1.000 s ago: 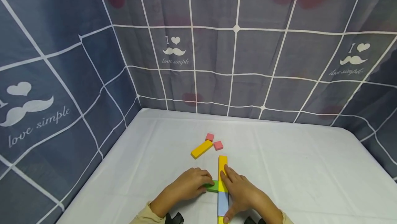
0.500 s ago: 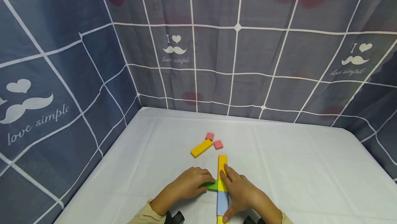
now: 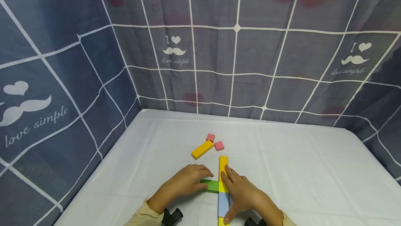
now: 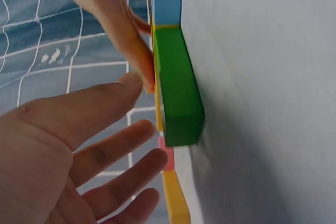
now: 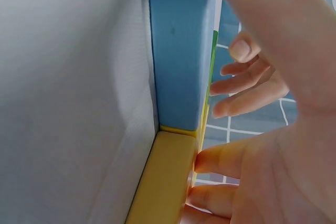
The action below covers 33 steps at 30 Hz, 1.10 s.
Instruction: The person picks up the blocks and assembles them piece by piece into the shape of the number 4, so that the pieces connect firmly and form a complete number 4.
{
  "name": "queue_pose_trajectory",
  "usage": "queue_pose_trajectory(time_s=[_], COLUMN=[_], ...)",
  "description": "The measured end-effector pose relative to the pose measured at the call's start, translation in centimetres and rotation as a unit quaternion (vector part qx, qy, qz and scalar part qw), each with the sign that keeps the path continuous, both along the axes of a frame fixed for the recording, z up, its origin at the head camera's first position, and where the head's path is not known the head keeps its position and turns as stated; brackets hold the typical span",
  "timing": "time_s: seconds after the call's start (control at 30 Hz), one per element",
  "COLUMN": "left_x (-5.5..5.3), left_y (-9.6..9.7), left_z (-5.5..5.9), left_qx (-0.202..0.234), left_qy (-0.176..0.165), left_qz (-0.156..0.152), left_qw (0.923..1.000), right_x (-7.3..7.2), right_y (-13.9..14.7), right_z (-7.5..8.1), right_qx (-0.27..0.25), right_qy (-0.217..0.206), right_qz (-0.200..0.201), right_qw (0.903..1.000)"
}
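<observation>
Left hand: the hand (image 3: 189,180) reaches in from the bench's near-left side, angled toward the far right; fingers loosely spread and holding nothing, fingertips close above the green block. Whether the thumb touches it I cannot tell.
Loose yellow block: lies aslant on the white-covered bench (image 3: 282,167), the loose yellow block (image 3: 202,149) being well in from the left edge and beyond the left hand; likely light and stiff.
Green block: the green block (image 3: 211,186) lies flat, its right end against the row's left side, its left end free. Judged light, rigid and hardly fragile; smooth faces may slip. Best hold: thumb and fingers on the two long sides near the free end.
Pink blocks: one pink block (image 3: 210,137) sits beyond the loose yellow block's far end, the other pink block (image 3: 219,146) just right of it, toward the far edge.
Row: a far yellow stretch (image 3: 222,163), a blue block (image 3: 223,205) and a near yellow block (image 3: 221,222) run end to end toward the near edge; a sideways knock would probably skew them.
Right hand: the hand (image 3: 244,194) slants in from the near-right side, fingers fairly straight and resting along the far yellow stretch, thumb set wide of them near the blue-yellow joint; gripping nothing.
</observation>
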State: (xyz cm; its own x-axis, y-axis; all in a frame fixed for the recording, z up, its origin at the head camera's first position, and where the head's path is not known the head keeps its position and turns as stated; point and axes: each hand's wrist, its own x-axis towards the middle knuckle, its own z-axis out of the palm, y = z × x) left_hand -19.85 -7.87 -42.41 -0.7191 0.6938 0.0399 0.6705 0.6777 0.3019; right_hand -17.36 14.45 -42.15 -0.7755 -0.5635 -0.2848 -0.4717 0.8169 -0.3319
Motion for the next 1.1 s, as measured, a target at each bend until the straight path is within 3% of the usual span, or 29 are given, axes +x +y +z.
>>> queue_pose_trajectory(time_s=[0.1, 0.23, 0.47, 0.63, 0.83, 1.1], left_x=[-0.4, -2.0, -6.9, -9.5, -11.1, -11.8], left_y=[-0.4, -0.7, 1.7, 3.3, 4.8, 5.9], left_z=[-0.1, 0.2, 1.8, 1.9, 1.0, 0.3], left_qx=[0.010, 0.020, -0.006, -0.040, -0.078, -0.134], left_qy=[0.002, 0.012, 0.024, 0.018, 0.027, 0.066], left_qz=[0.007, 0.017, 0.016, 0.024, 0.017, 0.013], left_qw=[0.9999, 0.9996, 0.9996, 0.9988, 0.9964, 0.9887], right_x=[0.0, -0.3, -0.2, 0.1, 0.1, -0.1], right_y=[0.0, 0.0, 0.2, -0.2, -0.4, -0.2], right_z=[-0.1, 0.3, 0.3, -0.4, -0.6, -0.1], right_qx=[0.001, 0.004, 0.001, 0.010, 0.027, 0.018], right_qy=[0.005, 0.011, 0.001, -0.002, 0.013, 0.007], right_qz=[0.002, 0.003, -0.013, -0.006, 0.007, 0.000], right_qw=[1.0000, 0.9999, 0.9999, 0.9999, 0.9995, 0.9998])
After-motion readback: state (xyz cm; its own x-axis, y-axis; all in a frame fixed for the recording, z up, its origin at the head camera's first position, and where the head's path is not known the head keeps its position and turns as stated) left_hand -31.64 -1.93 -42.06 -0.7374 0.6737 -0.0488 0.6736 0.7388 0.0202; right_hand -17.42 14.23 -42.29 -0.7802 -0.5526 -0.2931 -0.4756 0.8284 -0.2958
